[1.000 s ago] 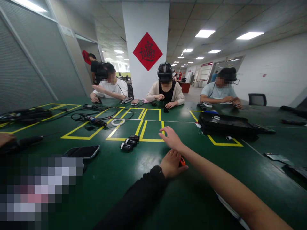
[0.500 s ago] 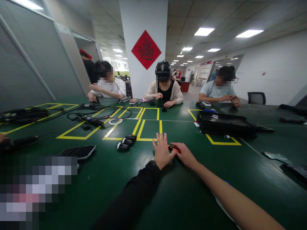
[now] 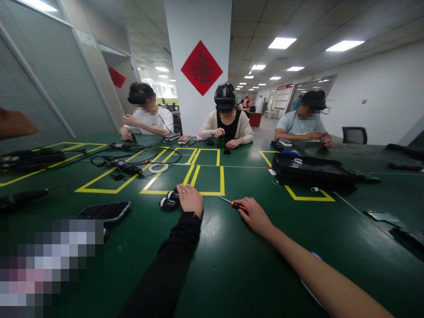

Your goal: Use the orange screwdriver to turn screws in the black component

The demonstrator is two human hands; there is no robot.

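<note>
My right hand (image 3: 255,215) is closed round the black and orange handle of a screwdriver (image 3: 236,204). Its thin metal shaft lies low over the table and points left. My left hand (image 3: 191,199) covers the rightmost of a small group of black rounded pieces, its fingers curled down over that piece and hiding most of it. Two others stay visible just left of the fingers: a front black piece with a white band (image 3: 168,203), and one behind it, partly covered.
On the green table (image 3: 212,265) are yellow tape outlines, tangled black cables (image 3: 124,164), a white cable coil (image 3: 158,168), a phone (image 3: 105,211) and a black tray (image 3: 311,170). Three people sit across. Another person's hand (image 3: 16,124) shows at far left.
My left hand has moved left from beside the screwdriver to the black pieces, and its spread fingers have curled. My right hand keeps the screwdriver, whose shaft is now uncovered.
</note>
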